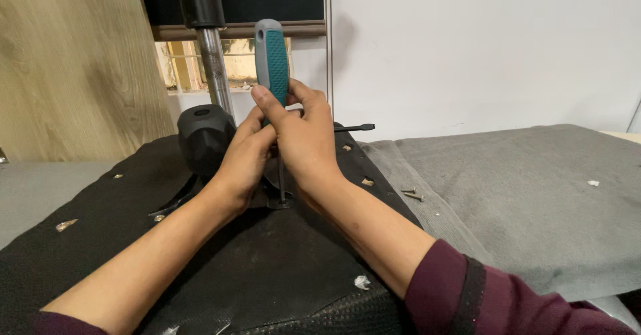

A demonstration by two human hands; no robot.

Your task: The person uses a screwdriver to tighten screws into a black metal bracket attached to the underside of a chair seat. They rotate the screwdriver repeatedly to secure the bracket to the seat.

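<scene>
A screwdriver with a teal and grey handle [270,53] stands upright, its thin shaft [282,178] pointing down onto a small metal bracket [280,203] on the black fabric underside of an upturned chair seat [220,261]. My right hand [304,131] wraps the lower part of the handle. My left hand [244,155] presses against the handle from the left, fingers curled around it below the right hand's fingers.
A black plastic hub [203,135] with a chrome column [215,68] rises behind my hands. A thin black lever [354,128] sticks out to the right. Loose screws [412,193] lie on the grey blanket [521,195]. Small white scraps dot the fabric. A wooden panel [73,61] stands at left.
</scene>
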